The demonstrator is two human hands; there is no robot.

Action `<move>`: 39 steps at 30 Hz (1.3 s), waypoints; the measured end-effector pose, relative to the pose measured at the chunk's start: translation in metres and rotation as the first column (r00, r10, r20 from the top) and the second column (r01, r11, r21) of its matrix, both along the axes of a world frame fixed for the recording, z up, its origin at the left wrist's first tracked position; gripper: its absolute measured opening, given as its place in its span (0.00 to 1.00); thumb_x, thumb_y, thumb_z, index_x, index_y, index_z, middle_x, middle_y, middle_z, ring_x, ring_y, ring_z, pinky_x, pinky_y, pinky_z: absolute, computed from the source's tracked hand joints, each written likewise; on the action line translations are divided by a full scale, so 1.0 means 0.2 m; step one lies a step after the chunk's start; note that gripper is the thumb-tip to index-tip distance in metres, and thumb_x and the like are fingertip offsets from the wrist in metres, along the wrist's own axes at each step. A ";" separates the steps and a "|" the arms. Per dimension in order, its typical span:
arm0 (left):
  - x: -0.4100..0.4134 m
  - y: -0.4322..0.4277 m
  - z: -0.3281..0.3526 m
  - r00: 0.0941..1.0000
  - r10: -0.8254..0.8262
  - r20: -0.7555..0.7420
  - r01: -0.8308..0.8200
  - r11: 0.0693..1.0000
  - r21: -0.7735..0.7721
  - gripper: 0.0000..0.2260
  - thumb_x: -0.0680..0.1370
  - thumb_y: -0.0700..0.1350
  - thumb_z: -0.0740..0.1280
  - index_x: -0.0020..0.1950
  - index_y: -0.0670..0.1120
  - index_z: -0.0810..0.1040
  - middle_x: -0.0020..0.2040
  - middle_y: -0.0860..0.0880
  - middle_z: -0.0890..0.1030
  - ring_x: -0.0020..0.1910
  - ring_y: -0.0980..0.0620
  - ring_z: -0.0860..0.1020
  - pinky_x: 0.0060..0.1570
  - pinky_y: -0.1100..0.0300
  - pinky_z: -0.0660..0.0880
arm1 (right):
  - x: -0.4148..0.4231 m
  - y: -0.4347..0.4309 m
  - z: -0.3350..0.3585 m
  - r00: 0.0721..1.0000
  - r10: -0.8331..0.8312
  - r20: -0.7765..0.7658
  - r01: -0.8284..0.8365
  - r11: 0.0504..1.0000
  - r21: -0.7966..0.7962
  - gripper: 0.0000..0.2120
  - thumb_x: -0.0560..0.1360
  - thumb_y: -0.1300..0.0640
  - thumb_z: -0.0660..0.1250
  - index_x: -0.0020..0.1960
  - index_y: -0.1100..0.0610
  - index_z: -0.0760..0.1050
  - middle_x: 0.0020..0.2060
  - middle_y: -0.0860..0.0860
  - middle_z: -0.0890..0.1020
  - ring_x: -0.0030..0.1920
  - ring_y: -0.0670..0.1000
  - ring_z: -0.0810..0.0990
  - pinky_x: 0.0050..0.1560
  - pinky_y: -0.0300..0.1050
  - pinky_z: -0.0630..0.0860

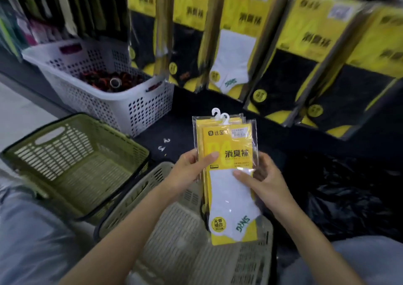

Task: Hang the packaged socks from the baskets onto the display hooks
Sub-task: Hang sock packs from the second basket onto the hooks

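In the head view, both hands held a small stack of sock packs [226, 175] upright, above the far edge of a beige basket [185, 252]. Two white hangers [220, 116] at the top showed at least two packs in the stack. The front pack had a yellow card and a white sock.

The left hand [192, 171] gripped the stack's left edge, with the thumb laid across the yellow front and the fingers curled behind. The right hand [263, 180] gripped the right edge lower down, with the thumb pressed on the white sock and the fingers wrapped round the back.

The beige basket sat between the person's knees [32, 230], at the near edge of the dark floor mat [181, 119]. A green basket [87, 175] lay tilted just beside it on the left, touching it at the corner. Farther back on the left stood a white basket [130, 110] with small dark and orange items inside, too blurred to name.

Two loose hangers [164, 144] lay on the mat between the white basket and the held stack. Beyond the mat's far edge hung rows of hung packs [235, 51], most with black socks and one row with white. A crumpled black bag [349, 197] lay on the right, near the right hand but apart from it.
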State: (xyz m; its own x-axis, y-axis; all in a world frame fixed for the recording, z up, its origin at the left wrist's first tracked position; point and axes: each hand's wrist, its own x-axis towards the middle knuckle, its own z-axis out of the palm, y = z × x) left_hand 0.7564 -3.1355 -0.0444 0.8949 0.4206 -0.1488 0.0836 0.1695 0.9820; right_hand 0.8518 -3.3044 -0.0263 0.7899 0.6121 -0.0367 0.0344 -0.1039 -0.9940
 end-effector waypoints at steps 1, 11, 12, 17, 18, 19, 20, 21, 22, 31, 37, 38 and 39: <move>0.03 -0.02 0.07 0.999 -0.008 0.033 0.007 0.999 0.039 0.21 0.69 0.55 0.70 0.58 0.44 0.79 0.53 0.46 0.84 0.54 0.44 0.82 0.52 0.51 0.79 | 0.03 -0.02 0.07 0.992 -0.074 0.103 0.068 0.996 0.060 0.20 0.66 0.57 0.76 0.55 0.49 0.74 0.50 0.48 0.83 0.48 0.45 0.82 0.44 0.36 0.78; 0.29 -0.24 0.60 0.956 -0.049 0.290 -0.025 0.969 0.245 0.17 0.62 0.55 0.75 0.49 0.53 0.81 0.44 0.58 0.85 0.43 0.60 0.83 0.36 0.71 0.76 | 0.16 -0.19 0.57 0.934 -0.301 0.190 0.190 0.872 0.451 0.12 0.68 0.55 0.71 0.51 0.54 0.80 0.46 0.48 0.86 0.48 0.46 0.84 0.41 0.35 0.79; 0.31 -0.25 0.64 0.952 -0.063 0.298 -0.022 0.962 0.272 0.14 0.64 0.56 0.72 0.47 0.55 0.81 0.43 0.60 0.85 0.42 0.63 0.83 0.36 0.73 0.75 | 0.18 -0.21 0.60 0.935 -0.310 0.175 0.202 0.867 0.456 0.12 0.69 0.56 0.71 0.52 0.54 0.79 0.47 0.48 0.86 0.48 0.47 0.84 0.41 0.36 0.79; 0.39 -0.22 0.80 0.936 0.035 0.350 -0.139 0.951 0.275 0.12 0.68 0.62 0.65 0.47 0.59 0.76 0.40 0.63 0.83 0.37 0.71 0.79 0.31 0.79 0.70 | 0.30 -0.35 0.73 0.905 -0.405 0.126 0.297 0.816 0.496 0.08 0.77 0.58 0.65 0.56 0.54 0.78 0.48 0.48 0.86 0.47 0.47 0.85 0.40 0.36 0.80; 0.40 -0.20 0.83 0.929 0.061 0.366 -0.166 0.951 0.262 0.12 0.68 0.62 0.65 0.47 0.59 0.76 0.41 0.62 0.83 0.37 0.72 0.78 0.31 0.79 0.71 | 0.33 -0.37 0.76 0.890 -0.440 0.123 0.323 0.797 0.510 0.08 0.78 0.57 0.63 0.55 0.54 0.78 0.46 0.47 0.86 0.46 0.46 0.85 0.38 0.35 0.79; 0.42 -0.18 0.86 0.923 0.082 0.377 -0.190 0.947 0.258 0.10 0.69 0.61 0.66 0.47 0.60 0.75 0.41 0.63 0.82 0.36 0.73 0.78 0.31 0.79 0.71 | 0.37 -0.40 0.78 0.872 -0.475 0.120 0.352 0.778 0.521 0.07 0.79 0.58 0.63 0.54 0.54 0.78 0.45 0.47 0.86 0.44 0.45 0.85 0.37 0.34 0.79; 0.43 -0.16 0.89 0.917 0.097 0.386 -0.212 0.940 0.269 0.08 0.70 0.60 0.66 0.46 0.61 0.75 0.40 0.64 0.81 0.36 0.74 0.77 0.30 0.79 0.70 | 0.40 -0.42 0.81 0.853 -0.509 0.115 0.381 0.759 0.528 0.07 0.79 0.58 0.62 0.54 0.54 0.78 0.43 0.47 0.86 0.42 0.44 0.85 0.35 0.34 0.78; 0.44 -0.15 0.92 0.912 0.104 0.396 -0.230 0.930 0.286 0.07 0.71 0.60 0.66 0.46 0.61 0.74 0.37 0.66 0.81 0.35 0.75 0.76 0.30 0.80 0.70 | 0.44 -0.44 0.83 0.834 -0.541 0.111 0.412 0.743 0.528 0.06 0.79 0.58 0.62 0.53 0.54 0.78 0.42 0.47 0.86 0.41 0.44 0.85 0.34 0.34 0.78; 0.45 -0.14 0.95 0.906 0.105 0.411 -0.244 0.922 0.301 0.07 0.70 0.60 0.66 0.45 0.61 0.74 0.36 0.67 0.80 0.35 0.75 0.76 0.29 0.80 0.69 | 0.47 -0.45 0.84 0.817 -0.566 0.108 0.436 0.730 0.527 0.06 0.79 0.58 0.62 0.52 0.54 0.78 0.41 0.47 0.86 0.39 0.44 0.85 0.34 0.34 0.78; 0.52 -0.10 1.02 0.894 0.217 0.392 -0.342 0.896 0.283 0.27 0.67 0.66 0.66 0.50 0.44 0.78 0.29 0.48 0.74 0.41 0.43 0.76 0.46 0.53 0.75 | 0.77 -0.40 0.93 0.743 -0.609 0.278 0.472 0.771 0.428 0.03 0.78 0.58 0.65 0.47 0.52 0.77 0.41 0.48 0.85 0.41 0.46 0.84 0.38 0.39 0.79; 0.53 -0.14 1.03 0.908 0.174 0.382 -0.291 0.917 0.272 0.17 0.63 0.68 0.65 0.44 0.60 0.74 0.44 0.58 0.80 0.48 0.59 0.77 0.45 0.62 0.71 | 0.93 -0.38 0.90 0.680 -0.660 0.320 0.575 0.750 0.326 0.04 0.75 0.54 0.69 0.45 0.53 0.77 0.43 0.51 0.84 0.43 0.48 0.82 0.42 0.42 0.77; 0.54 -0.14 1.03 0.913 0.171 0.370 -0.286 0.916 0.281 0.17 0.63 0.68 0.64 0.45 0.60 0.73 0.46 0.59 0.80 0.48 0.59 0.76 0.49 0.60 0.70 | 0.95 -0.38 0.89 0.642 -0.696 0.321 0.629 0.718 0.298 0.08 0.73 0.51 0.72 0.46 0.55 0.77 0.42 0.50 0.82 0.43 0.49 0.81 0.42 0.43 0.76; 0.55 -0.15 1.02 0.917 0.163 0.363 -0.274 0.920 0.279 0.18 0.63 0.68 0.65 0.46 0.60 0.73 0.48 0.59 0.80 0.49 0.60 0.76 0.52 0.59 0.69 | 0.97 -0.39 0.88 0.598 -0.735 0.320 0.685 0.676 0.273 0.12 0.71 0.50 0.73 0.46 0.57 0.76 0.42 0.50 0.80 0.44 0.50 0.80 0.43 0.44 0.75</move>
State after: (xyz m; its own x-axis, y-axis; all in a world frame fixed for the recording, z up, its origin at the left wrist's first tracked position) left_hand 0.8656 -3.1664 0.1599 0.7485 0.5862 0.3099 -0.2529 -0.1797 0.9507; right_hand 1.0451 -3.3826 0.1491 0.9067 -0.1686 0.3866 0.3637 -0.1512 -0.9192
